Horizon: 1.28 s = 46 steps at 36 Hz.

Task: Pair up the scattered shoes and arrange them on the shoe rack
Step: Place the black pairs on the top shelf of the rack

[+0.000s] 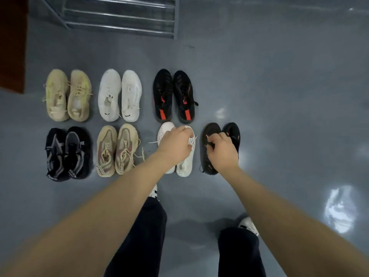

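1. The floor (279, 76) is grey and glossy, with bright light reflections at the right of the frame.
2. The shoe rack (119, 17), made of metal bars, stands at the top of the frame, left of centre; no shoe shows on its visible part.
3. Seven pairs lie on the floor in two rows, toes pointing to the top of the frame.
4. Upper row, from the left: beige pair (67, 94), white pair (119, 94), black-red pair (173, 95).
5. Lower row, from the left: black-grey pair (67, 153), tan pair (116, 149), pale pair (184, 164), dark pair (207, 148).
6. The shoes of each pair lie side by side, touching or nearly so.
7. The left hand (174, 145) is over the pale pair at centre frame, its fingers curled down and pinching the shoes' tops near the laces.
8. The right hand (222, 149) is over the dark pair just to the right, its fingers curled into the shoes' openings, gripping both.
9. Whether either pair is lifted off the floor cannot be told.
10. The person's dark trouser legs (143, 236) and white shoe (248, 224) fill the bottom of the frame.
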Motion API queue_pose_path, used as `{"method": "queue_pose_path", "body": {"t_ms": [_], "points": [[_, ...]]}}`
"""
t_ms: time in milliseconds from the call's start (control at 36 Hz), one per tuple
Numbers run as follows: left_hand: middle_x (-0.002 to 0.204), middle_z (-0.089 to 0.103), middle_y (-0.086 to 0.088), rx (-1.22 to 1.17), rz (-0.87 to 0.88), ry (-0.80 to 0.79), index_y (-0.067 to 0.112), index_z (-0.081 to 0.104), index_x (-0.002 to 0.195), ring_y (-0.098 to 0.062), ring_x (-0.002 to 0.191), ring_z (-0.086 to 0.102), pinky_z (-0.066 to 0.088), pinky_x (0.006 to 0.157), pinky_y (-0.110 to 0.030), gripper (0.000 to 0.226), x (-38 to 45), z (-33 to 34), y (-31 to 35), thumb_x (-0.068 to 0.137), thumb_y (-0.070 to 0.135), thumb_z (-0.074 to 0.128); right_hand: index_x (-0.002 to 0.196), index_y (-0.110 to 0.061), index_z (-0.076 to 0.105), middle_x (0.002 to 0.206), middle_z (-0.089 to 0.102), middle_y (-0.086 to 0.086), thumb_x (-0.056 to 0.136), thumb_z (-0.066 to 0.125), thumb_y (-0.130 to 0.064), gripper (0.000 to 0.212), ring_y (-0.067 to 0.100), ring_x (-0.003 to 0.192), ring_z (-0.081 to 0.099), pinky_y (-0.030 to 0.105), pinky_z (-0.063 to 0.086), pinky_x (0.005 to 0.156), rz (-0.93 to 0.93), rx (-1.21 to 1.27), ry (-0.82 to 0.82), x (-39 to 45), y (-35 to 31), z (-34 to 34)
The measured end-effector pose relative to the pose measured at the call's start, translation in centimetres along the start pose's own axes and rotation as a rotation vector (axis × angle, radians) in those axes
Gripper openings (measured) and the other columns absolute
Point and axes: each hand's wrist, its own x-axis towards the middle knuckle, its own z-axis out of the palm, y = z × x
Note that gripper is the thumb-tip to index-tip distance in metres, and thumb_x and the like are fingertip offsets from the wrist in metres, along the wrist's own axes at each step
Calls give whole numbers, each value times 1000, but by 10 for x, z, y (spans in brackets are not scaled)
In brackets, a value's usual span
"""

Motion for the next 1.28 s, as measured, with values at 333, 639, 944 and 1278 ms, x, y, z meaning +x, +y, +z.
{"method": "queue_pose_path", "body": {"t_ms": [333,639,944,1278], "points": [[126,54,-8,40,-43,-89,14,52,126,-28,118,46,36,99,-38,37,69,174,44,89,11,51,124,-13,53,125,48,7,90,55,-23,36,30,116,42,38,39,98,-3,-128,-180,32,170,77],[128,46,-2,242,-33,-200,16,49,129,-24,123,36,28,99,-34,47,113,308,54,85,29,62,130,-12,40,130,38,6,88,60,-28,48,29,117,42,38,42,92,-4,-259,-398,60,265,166],[111,57,-1,294,56,-92,12,58,109,-21,120,39,25,94,-29,21,122,339,52,90,9,50,95,-17,35,90,41,3,92,40,-3,16,30,74,53,33,35,58,-133,-171,-274,64,276,175],[112,49,-12,223,-20,7,4,43,116,-26,113,40,44,77,-31,33,97,193,79,85,-5,47,119,-4,35,121,39,14,78,65,-8,51,33,109,44,38,41,68,-153,-101,-250,49,180,71]]}}
